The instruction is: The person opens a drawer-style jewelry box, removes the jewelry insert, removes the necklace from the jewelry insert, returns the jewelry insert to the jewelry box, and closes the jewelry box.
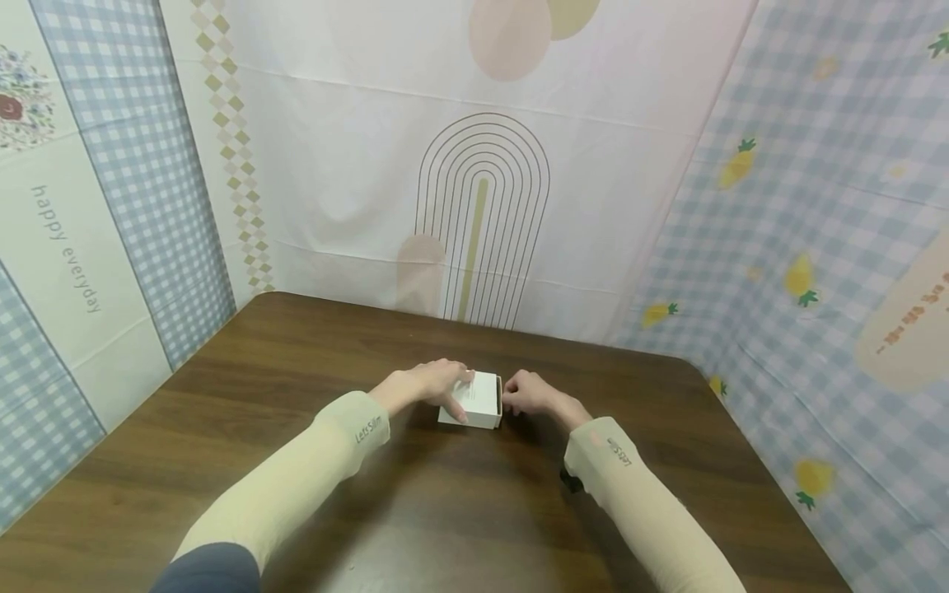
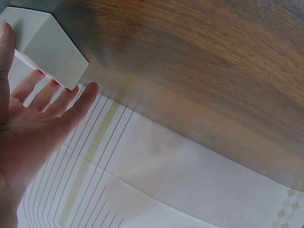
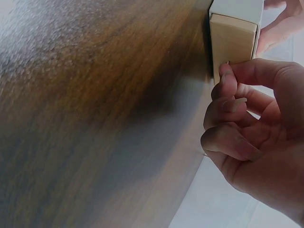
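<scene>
A small white box [image 1: 478, 395] lies on the wooden table, with a tan inner drawer [image 3: 232, 40] at its right end. In the head view a narrow dark gap shows just inside that end. My left hand [image 1: 437, 383] grips the box from the left, thumb along the near side and fingers at the far side; the left wrist view shows the fingertips against a white side of the box [image 2: 57, 52]. At the drawer's end my right hand [image 3: 256, 114] pinches with thumb and forefinger, the other fingers curled in. What exactly lies between those two fingertips is hidden.
The dark brown table [image 1: 334, 346] reaches back to a white printed cloth [image 1: 356, 189]. Checked cloths hang on the left and right. Pale sleeves [image 1: 296, 469] cover both forearms, and a dark band shows below the right sleeve.
</scene>
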Available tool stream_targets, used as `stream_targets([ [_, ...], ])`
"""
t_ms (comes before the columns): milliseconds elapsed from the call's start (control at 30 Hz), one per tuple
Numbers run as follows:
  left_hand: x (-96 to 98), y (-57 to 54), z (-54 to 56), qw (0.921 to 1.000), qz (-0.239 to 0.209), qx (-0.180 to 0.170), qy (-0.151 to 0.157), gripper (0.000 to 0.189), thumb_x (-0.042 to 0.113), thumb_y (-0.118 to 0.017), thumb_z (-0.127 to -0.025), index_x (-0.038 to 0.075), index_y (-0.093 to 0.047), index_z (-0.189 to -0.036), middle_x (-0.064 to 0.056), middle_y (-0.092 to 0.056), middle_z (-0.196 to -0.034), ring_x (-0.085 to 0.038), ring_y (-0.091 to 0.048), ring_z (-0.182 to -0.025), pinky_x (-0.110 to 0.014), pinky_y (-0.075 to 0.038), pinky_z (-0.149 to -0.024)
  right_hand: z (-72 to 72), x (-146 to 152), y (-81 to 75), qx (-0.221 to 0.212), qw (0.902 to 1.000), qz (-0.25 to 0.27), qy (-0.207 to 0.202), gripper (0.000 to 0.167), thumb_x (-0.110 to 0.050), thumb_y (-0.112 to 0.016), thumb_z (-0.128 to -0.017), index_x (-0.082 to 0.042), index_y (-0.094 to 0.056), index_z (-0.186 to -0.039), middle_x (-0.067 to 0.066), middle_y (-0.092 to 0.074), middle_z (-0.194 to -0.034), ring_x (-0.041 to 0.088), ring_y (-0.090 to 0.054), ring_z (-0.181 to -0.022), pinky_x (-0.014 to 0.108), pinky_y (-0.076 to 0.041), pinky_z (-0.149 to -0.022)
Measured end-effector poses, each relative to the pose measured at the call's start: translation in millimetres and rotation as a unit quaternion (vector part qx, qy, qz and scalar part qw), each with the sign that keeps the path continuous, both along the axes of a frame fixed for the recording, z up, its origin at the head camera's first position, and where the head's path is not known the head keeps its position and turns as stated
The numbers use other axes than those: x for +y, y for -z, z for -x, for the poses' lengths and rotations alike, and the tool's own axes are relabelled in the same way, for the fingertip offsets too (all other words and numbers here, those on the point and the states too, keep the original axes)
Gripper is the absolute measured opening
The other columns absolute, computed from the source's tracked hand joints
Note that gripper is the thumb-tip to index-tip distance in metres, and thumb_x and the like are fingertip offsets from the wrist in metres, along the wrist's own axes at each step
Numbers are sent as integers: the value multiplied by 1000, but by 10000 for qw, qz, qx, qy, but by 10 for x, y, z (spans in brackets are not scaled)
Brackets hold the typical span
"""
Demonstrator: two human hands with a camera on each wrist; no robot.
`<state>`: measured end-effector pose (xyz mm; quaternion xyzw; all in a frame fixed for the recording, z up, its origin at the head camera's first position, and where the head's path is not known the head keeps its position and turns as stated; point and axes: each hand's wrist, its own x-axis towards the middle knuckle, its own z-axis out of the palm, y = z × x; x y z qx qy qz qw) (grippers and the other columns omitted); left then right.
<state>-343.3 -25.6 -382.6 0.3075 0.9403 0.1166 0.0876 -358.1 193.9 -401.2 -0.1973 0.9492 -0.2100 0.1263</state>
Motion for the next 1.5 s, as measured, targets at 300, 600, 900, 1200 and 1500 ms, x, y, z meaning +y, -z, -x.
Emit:
stream_targets([
  [300,-3,16,15,10000,10,-9,-7,84,43,-82,-72,12,-48,-142,-9,-52,-141,-30,-52,-124,-47,-48,-96,-4,12,-6,41,10000,-23,16,24,-9,-55,-89,-5,-66,-68,0,-58,-54,8,-48,-48,19,-38,-46],
  [600,-6,20,9,10000,-10,41,32,82,42,-83,-71,13,-50,-141,-10,-54,-138,-30,-54,-120,-47,-48,-93,-18,7,-12,33,10000,-11,-19,23,-8,-55,-89,-3,-67,-70,4,-61,-56,9,-49,-50,19,-39,-47],
  [900,-11,9,-7,10000,-21,81,33,83,42,-83,-71,13,-50,-140,-10,-55,-137,-29,-54,-119,-47,-49,-92,-8,24,-23,22,10000,-36,-27,21,-8,-55,-88,-1,-68,-72,3,-60,-57,9,-49,-51,19,-38,-48],
  [1200,6,17,9,10000,13,41,-9,83,43,-82,-71,14,-49,-142,-9,-53,-139,-29,-53,-122,-48,-48,-95,-15,29,-27,-23,10000,-44,5,21,-9,-55,-87,-3,-68,-73,2,-60,-57,9,-49,-51,19,-38,-47],
  [1500,-4,2,-6,10000,34,72,50,82,43,-82,-71,14,-50,-141,-9,-54,-138,-28,-55,-118,-46,-49,-92,-15,37,-9,-87,9999,-33,63,22,-11,-55,-88,-6,-67,-71,-2,-57,-56,9,-49,-52,19,-38,-48],
])
